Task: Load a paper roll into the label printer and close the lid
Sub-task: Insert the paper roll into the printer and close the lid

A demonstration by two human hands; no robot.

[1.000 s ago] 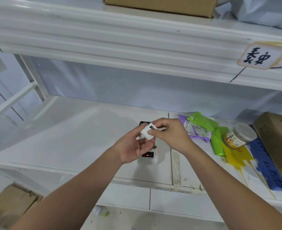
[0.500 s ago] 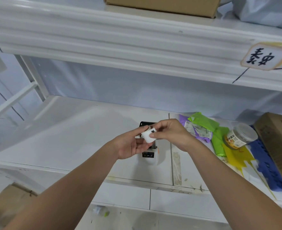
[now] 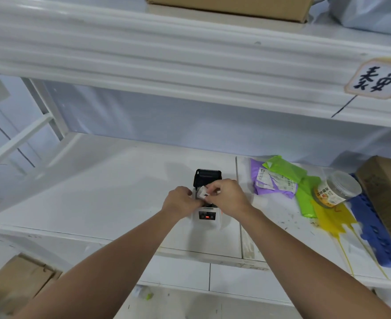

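A small white label printer (image 3: pixel 207 217) stands on the white shelf (image 3: pixel 98 192), its black lid (image 3: pixel 207 177) tipped open toward the back and a red light on its front panel. Right above its open bay, both hands hold a small white paper roll (image 3: pixel 201 194) with black print on it. My left hand (image 3: pixel 180 201) grips the roll from the left, and my right hand (image 3: pixel 227 198) pinches it from the right and top. The bay itself is hidden behind the hands.
To the right lie purple and green bags (image 3: pixel 279 180), a clear plastic jar (image 3: pixel 337 189), yellow and blue sheets (image 3: pixel 371 224) and a cardboard box (image 3: pixel 387 199). An upper shelf (image 3: pixel 189 65) hangs overhead. Another cardboard box (image 3: pixel 12 284) sits below at the left.
Both hands have carried the paper roll down and away from me, from mid-air onto the printer's open bay. The printer has stayed in place.
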